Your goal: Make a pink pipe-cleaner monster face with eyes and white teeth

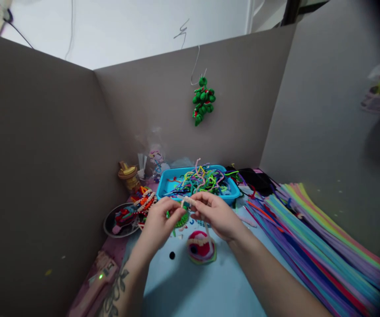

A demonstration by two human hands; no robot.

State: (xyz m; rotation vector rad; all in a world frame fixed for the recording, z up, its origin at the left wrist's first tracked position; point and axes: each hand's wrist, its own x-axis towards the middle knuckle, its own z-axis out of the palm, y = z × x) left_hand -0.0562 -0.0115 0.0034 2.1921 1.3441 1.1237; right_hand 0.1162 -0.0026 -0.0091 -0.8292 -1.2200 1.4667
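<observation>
A cream pipe cleaner point(189, 201), partly coiled, stretches between my hands above the table. Its near end is pinched in the closed fingertips of my left hand point(159, 223). My right hand point(217, 215) grips the coiled part between thumb and fingers, and a straight length of it hangs below that palm. Under the hands, a round pink-and-red fuzzy piece point(200, 249) with a cream row and a dark blue spot lies on the light blue mat point(176, 290). Left of it sits a small black disc point(172, 255). Behind my fingers, a green fuzzy piece point(180, 219) is partly hidden.
A blue tray point(164, 187) of tangled pipe cleaners stands behind my hands. Long pipe cleaners point(315, 246) lie in bundles at right. At left are a metal bowl point(110, 226), a brown cup point(128, 176) and a pink glue gun point(99, 281). Grey panels point(150, 97) surround the table.
</observation>
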